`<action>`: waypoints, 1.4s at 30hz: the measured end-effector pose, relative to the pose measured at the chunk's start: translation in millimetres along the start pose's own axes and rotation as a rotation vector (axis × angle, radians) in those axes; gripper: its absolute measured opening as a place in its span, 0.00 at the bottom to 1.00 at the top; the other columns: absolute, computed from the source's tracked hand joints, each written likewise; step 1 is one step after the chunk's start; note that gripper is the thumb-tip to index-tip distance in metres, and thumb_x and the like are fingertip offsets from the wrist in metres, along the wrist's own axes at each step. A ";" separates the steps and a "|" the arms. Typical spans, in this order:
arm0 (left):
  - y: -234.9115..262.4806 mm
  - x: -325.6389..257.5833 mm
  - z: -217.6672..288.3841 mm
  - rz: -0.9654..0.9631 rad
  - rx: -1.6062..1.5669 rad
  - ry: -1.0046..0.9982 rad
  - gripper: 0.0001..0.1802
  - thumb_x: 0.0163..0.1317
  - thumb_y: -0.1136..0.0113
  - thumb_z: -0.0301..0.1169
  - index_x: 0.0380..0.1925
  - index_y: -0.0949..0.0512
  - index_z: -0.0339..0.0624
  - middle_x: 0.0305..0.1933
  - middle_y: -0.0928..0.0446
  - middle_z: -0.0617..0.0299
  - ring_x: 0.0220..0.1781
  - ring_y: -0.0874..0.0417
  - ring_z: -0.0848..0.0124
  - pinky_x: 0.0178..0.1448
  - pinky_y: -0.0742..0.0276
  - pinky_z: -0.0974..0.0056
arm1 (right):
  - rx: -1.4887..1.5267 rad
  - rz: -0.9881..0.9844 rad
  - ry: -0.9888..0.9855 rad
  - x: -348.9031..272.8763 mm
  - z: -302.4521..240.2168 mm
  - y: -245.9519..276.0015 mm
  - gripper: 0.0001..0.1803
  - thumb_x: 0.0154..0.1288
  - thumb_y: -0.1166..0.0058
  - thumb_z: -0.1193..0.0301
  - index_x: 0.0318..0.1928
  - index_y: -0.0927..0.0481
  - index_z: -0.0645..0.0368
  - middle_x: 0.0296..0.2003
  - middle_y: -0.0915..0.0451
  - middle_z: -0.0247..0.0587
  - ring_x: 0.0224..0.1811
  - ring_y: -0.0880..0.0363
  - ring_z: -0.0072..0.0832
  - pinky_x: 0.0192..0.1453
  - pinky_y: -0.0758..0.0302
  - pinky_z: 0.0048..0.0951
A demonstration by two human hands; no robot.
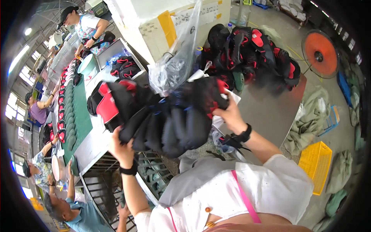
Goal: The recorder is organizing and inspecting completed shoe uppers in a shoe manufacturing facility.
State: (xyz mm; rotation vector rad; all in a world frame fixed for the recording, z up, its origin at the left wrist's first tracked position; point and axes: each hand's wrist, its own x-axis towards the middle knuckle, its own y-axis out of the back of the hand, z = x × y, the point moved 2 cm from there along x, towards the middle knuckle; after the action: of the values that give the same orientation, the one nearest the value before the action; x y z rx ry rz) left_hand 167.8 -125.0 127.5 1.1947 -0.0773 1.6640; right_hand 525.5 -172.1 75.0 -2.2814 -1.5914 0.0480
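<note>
Between my two hands hangs a wide bundle of black shoe uppers (170, 123) with red linings, pressed side by side, with bits of blue among them. My left hand (122, 149) grips its left end from below, fingers partly hidden by the uppers. At the opposite end my right hand (230, 116) is closed round the edge, slightly smeared by motion. A clear plastic bag (166, 75) hangs just behind the bundle. Further back, a big heap of black and red shoe uppers (247, 50) lies on a metal table (266, 112).
To the left runs a green conveyor belt (82, 110) lined with shoe parts, with several people working along it. Below it stands a metal rack (104, 189). An orange fan (319, 55), a yellow crate (316, 166) and grey-green sacks (309, 116) are on the right.
</note>
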 end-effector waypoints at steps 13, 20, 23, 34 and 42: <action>116.2 47.9 -169.8 0.045 0.409 -0.027 0.31 0.30 0.30 0.30 0.41 0.27 0.39 0.34 0.23 0.55 0.35 0.23 0.55 0.38 0.30 0.60 | 0.064 -0.189 -0.355 51.2 97.6 -232.9 0.40 0.41 0.32 0.77 0.55 0.42 0.63 0.47 0.29 0.38 0.48 0.29 0.25 0.52 0.31 0.26; 121.5 162.1 -215.3 0.038 0.592 -0.147 0.32 0.24 0.30 0.28 0.38 0.26 0.42 0.30 0.24 0.60 0.30 0.25 0.60 0.34 0.31 0.61 | 0.121 -0.266 -0.398 143.3 151.6 -323.5 0.34 0.44 0.33 0.70 0.50 0.40 0.50 0.31 0.31 0.27 0.17 0.39 0.14 0.14 0.45 0.16; 114.2 225.0 -235.3 -0.035 0.668 -0.176 0.31 0.24 0.31 0.30 0.38 0.26 0.43 0.28 0.25 0.62 0.28 0.26 0.61 0.32 0.31 0.61 | 0.163 -0.255 -0.473 180.6 174.7 -358.4 0.35 0.43 0.31 0.66 0.49 0.39 0.54 0.31 0.32 0.29 0.19 0.37 0.14 0.16 0.43 0.17; -3.0 365.3 -386.5 -0.357 0.501 -0.198 0.31 0.28 0.29 0.34 0.40 0.26 0.50 0.30 0.22 0.60 0.32 0.22 0.60 0.37 0.28 0.61 | 0.076 -0.245 -0.734 314.9 244.6 -394.7 0.40 0.45 0.32 0.64 0.53 0.45 0.58 0.30 0.28 0.37 0.19 0.30 0.22 0.15 0.44 0.21; -110.3 414.6 -523.1 -0.806 0.469 -0.169 0.29 0.38 0.31 0.41 0.45 0.28 0.55 0.28 0.21 0.60 0.33 0.20 0.58 0.36 0.27 0.57 | 0.052 -0.504 -0.919 365.5 276.1 -390.9 0.20 0.58 0.45 0.71 0.49 0.37 0.61 0.40 0.24 0.42 0.39 0.19 0.38 0.14 0.44 0.18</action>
State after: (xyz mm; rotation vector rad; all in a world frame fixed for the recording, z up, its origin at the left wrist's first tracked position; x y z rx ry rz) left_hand -78.6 505.0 113.3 1.4495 0.6421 0.8813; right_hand 243.5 354.7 0.5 -1.8097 -2.4943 1.1155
